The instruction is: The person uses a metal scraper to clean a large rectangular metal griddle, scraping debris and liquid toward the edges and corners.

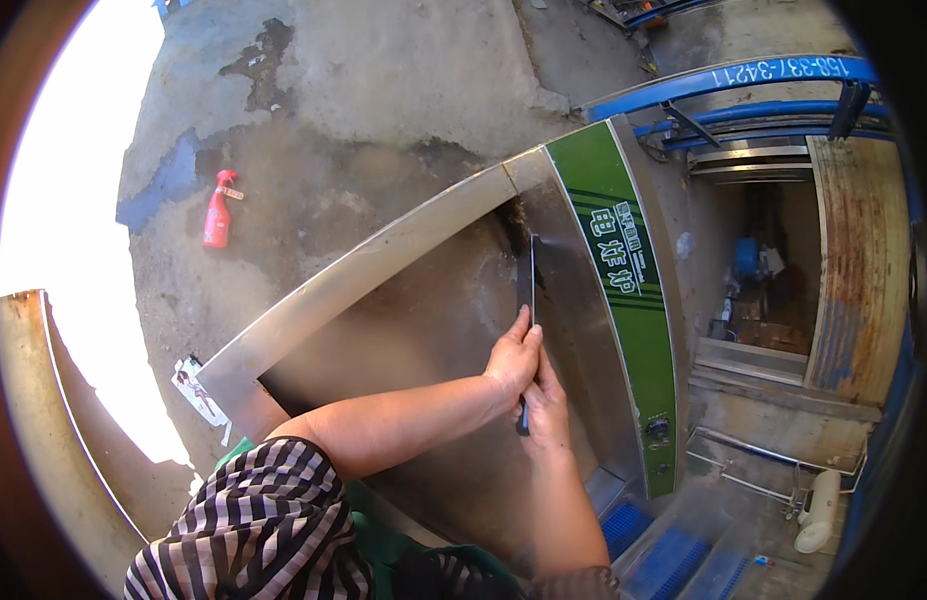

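Note:
My left hand and my right hand are closed together around a long, narrow metal blade with a dark handle; whether it is a knife or a scraper I cannot tell. Its tip lies at the inner edge of a large stainless steel fryer casing, near the corner with the green panel. Dark brown grime marks the metal beside the tip. The panel bears writing and has a black knob at its lower end. My left forearm crosses the casing's opening.
A red spray bottle is on the concrete floor at the left. Blue metal rails run across the upper right, above a rusty corrugated sheet. Blue plastic grates and a cream cylindrical fitting are at the lower right.

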`<state>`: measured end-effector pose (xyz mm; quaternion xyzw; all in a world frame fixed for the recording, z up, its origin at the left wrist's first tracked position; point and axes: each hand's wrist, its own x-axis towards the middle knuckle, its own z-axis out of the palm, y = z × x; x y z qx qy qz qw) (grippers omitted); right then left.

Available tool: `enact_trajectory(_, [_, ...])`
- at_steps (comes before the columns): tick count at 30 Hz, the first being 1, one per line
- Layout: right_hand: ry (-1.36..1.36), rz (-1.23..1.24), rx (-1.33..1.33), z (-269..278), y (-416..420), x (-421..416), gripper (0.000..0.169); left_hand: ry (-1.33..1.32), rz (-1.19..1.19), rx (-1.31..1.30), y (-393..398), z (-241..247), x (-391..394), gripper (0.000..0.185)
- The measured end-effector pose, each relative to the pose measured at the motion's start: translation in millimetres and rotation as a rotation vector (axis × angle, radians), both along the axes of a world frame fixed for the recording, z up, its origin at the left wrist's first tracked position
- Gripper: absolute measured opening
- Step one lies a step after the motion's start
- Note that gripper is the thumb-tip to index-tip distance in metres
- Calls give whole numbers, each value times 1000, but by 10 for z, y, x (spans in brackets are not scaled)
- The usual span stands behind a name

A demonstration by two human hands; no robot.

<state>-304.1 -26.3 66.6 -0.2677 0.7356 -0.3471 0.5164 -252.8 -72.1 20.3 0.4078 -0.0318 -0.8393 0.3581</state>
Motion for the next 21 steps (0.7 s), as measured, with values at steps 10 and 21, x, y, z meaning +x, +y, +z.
enact_trajectory(10, [-4,13,131,128,29,-28,66,112,-6,179,-49,76,-14,52])
enact_trajectory(21, [9,-1,116,258,31,-76,60,29,-90,80,36,126,-120,54])
